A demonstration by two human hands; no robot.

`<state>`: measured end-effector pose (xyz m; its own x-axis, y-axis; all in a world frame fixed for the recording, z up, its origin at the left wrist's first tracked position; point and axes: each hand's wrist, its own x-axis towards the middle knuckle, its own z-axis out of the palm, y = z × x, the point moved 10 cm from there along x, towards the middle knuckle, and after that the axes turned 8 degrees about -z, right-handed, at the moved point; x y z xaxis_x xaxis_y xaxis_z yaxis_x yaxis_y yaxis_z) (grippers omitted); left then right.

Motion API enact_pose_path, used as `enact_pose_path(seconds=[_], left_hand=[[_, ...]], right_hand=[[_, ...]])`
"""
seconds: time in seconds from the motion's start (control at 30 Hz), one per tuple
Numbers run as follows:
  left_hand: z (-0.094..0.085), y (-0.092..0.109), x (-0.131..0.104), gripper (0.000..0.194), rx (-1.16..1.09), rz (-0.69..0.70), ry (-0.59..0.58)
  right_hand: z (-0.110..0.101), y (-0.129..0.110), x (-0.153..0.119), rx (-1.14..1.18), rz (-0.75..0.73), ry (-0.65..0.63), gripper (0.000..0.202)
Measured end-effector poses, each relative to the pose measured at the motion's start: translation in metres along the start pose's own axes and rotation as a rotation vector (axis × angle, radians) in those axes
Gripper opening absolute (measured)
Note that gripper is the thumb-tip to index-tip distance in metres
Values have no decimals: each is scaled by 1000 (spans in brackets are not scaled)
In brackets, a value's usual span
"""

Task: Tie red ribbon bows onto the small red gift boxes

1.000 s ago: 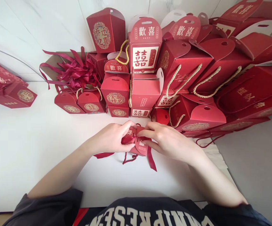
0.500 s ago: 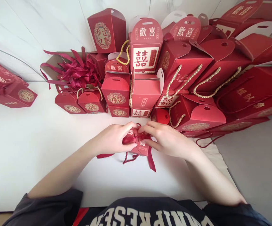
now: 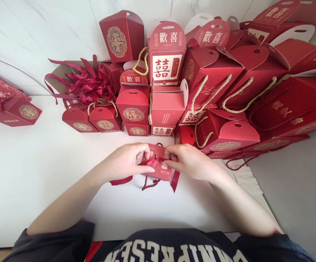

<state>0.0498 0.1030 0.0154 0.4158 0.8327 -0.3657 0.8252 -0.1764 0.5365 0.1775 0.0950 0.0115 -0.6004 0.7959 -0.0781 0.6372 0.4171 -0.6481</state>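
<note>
A small red gift box (image 3: pixel 160 175) with white characters on its top flaps sits on the white table in front of me. Across its top runs a dark red ribbon (image 3: pixel 153 162), gathered at the middle. From the left, my left hand (image 3: pixel 132 160) pinches a loop of this ribbon between thumb and fingers. My right hand (image 3: pixel 186 160) pinches the ribbon on the right side, fingers curled. A ribbon tail (image 3: pixel 175 181) hangs down at the right, and another lies at the left under my wrist. The box's dark red cord handle (image 3: pixel 150 185) droops at the front.
Stacked red gift boxes (image 3: pixel 163 103) line the back of the white table (image 3: pixel 51 174). An open carton holds loose red ribbons (image 3: pixel 89 82) at back left. Another red box (image 3: pixel 24 112) stands far left. Larger bags with rope handles crowd the right, beside folded pale cloth or paper (image 3: pixel 247 178).
My hands have drawn apart, pulling the ribbon sideways and uncovering more of the box top. The right ribbon tail has shortened slightly.
</note>
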Motion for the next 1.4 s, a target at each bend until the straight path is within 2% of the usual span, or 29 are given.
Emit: enact_pose_path(seconds=[0.13,0.27,0.47,0.63,0.87,1.03,1.1,1.27,1.4], left_hand=[[0,8,-3,30,25,59,-31],[1,8,-6,37,-62,60,-70],[3,-13,-2,42,-312,-104,-169],[10,-25,3,40,-338,-197,-264],[12,-15,11,35,-384,-44,-322],[21,-11,10,33,-475,-40,-410],[22,-10,10,33,-501,-51,-409],[18,-5,13,33,-512,-34,-311],[18,-2,13,32,-507,-8,-314]], right_hand=[[-1,-2,0,-31,3,2,23],[-2,-7,-2,-43,-28,-16,26],[-4,-8,-3,18,-54,-17,34],[-4,-7,-2,1,-50,-14,35],[-8,-7,-2,-120,-26,20,34],[-7,-11,-2,-101,-76,26,32],[-7,-12,-2,-100,-77,31,32],[-6,-12,-1,-63,-68,29,30],[-6,-13,0,-16,-81,31,28]])
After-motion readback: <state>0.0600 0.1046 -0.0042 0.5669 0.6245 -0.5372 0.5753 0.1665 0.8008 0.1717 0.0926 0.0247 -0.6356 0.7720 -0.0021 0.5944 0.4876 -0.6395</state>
